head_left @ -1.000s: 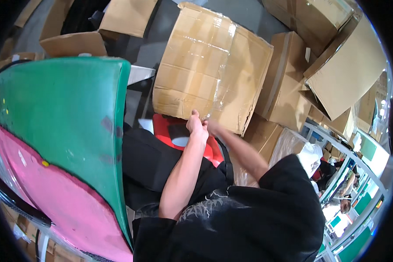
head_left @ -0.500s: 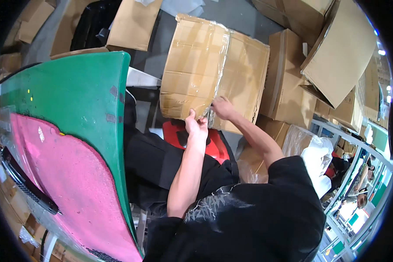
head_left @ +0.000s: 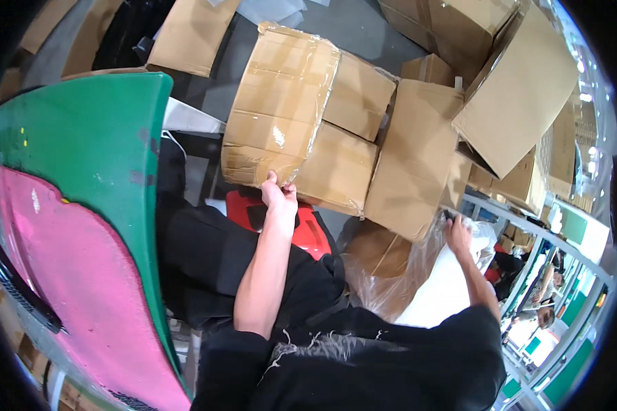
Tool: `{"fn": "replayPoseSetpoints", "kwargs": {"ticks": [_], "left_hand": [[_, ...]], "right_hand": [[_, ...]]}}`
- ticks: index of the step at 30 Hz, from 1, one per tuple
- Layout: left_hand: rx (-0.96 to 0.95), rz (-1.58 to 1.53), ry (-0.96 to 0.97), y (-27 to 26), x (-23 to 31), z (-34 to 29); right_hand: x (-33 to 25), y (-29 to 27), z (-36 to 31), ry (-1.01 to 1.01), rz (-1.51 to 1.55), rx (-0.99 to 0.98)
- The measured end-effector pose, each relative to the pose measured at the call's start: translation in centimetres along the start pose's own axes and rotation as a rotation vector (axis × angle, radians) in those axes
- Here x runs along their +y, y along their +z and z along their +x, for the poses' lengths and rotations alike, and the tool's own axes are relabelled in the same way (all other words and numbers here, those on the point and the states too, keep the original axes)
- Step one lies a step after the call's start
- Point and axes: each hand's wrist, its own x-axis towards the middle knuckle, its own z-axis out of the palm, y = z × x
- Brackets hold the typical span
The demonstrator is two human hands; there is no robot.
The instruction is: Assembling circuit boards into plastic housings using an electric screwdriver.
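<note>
A brown cardboard box (head_left: pixel 281 96) stands in front of me, with clear tape along the edge of its left top flap. Its right outer flap (head_left: pixel 418 144) is folded out to the right, baring the inner flaps (head_left: pixel 336 161). My left hand (head_left: pixel 279 195) is closed on the near edge of the left flap, thumb on top. My right hand (head_left: pixel 458 236) is well to the right of the box, over clear plastic wrap (head_left: pixel 428 250). Its fingers are curled around something small and dark that I cannot make out.
A large green and pink panel (head_left: pixel 113 137) fills the left side. A red and black piece (head_left: pixel 308 229) lies under the box's near edge. More cardboard boxes (head_left: pixel 521 96) are stacked at the right, near a grey metal frame (head_left: pixel 528 226). An open box (head_left: pixel 192 41) stands at the far left.
The box's right outer flap has swung open to the right. My right hand has moved from the taped seam far to the right. My left hand keeps its hold on the near edge.
</note>
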Motion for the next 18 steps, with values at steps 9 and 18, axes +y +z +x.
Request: {"fn": "replayPoseSetpoints", "kwargs": {"ticks": [9,18], "left_hand": [[0.026,0.056,0.012,-1.4,-0.2,0.2],[0.127,0.089,-0.019,-1.2,-1.3,0.9]], "right_hand": [[-22.5,-3.9,5.6,-0.625,0.474,0.442],[-38.1,-3.5,13.4,-1.206,0.139,0.211]]}}
